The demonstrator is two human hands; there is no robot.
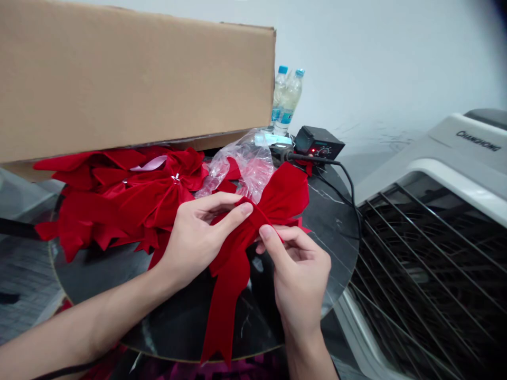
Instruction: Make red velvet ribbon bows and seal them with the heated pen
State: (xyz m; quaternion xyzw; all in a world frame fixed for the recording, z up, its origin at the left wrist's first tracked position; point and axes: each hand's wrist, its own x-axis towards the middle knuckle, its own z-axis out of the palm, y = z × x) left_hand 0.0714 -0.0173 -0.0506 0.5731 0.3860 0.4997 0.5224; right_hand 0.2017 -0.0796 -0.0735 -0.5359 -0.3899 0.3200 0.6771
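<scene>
- Red velvet bow (pixel 224 311) front and centre, folks, held up just above a round black marble tabletop (pixel 328 227), its long tail hanging down past the table's near edge!
- Left hand (pixel 196 243) is on the bow's pinched middle, thumb and fingers clamped together on the velvet.
- Right hand (pixel 299 279) comes in just beside it, thumb and forefinger closed tight on the edge of the right-hand loop.
- Just left of the hands, a heap of more red velvet bows (pixel 130 198) spreads across the table, one showing a small silver wire twist (pixel 175 178) at its centre.
- Behind the working bow, a crumpled clear plastic bag (pixel 241 166) sits on the table.
- Above that heap, a big brown cardboard box (pixel 127 74) juts in overhead.
- At the back stand two clear plastic water bottles with blue caps (pixel 287 100), beside a black control box with a dial and a glowing red light (pixel 319 142).
- A black cable (pixel 348 184) runs off the table's right side, towards a grey-and-white Changhong appliance with a black wire grille (pixel 431 253).
</scene>
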